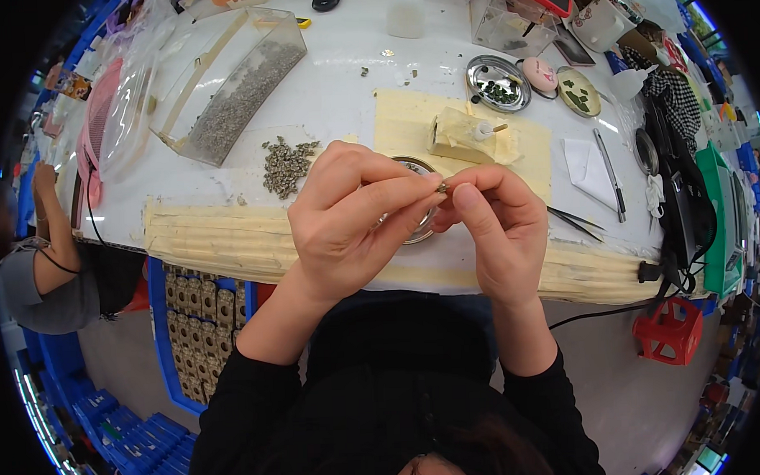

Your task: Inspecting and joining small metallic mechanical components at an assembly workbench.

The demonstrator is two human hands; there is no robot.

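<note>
Above the front of the table, my left hand [346, 213] and my right hand [503, 225] meet fingertip to fingertip. Both are closed in a pinch on a tiny brass-coloured metal piece [443, 187], mostly covered by the fingers, so its exact kind is unclear. Below and behind them is a round shiny dish [417, 162], largely hidden by my hands. A pile of small metal pieces [287, 167] lies on the table left of my left hand. Beyond my right hand, a block wrapped in yellowish tape [464, 136] stands on a yellow sheet [399, 111].
A clear bin of grey metal bits [245, 91] stands at the far left. To the right are a round tin with dark green pieces [498, 83], black tweezers [574, 222], a pen [610, 175] and white paper [587, 170]. A blue crate [160, 329] sits below left; a person [51, 278] is beyond.
</note>
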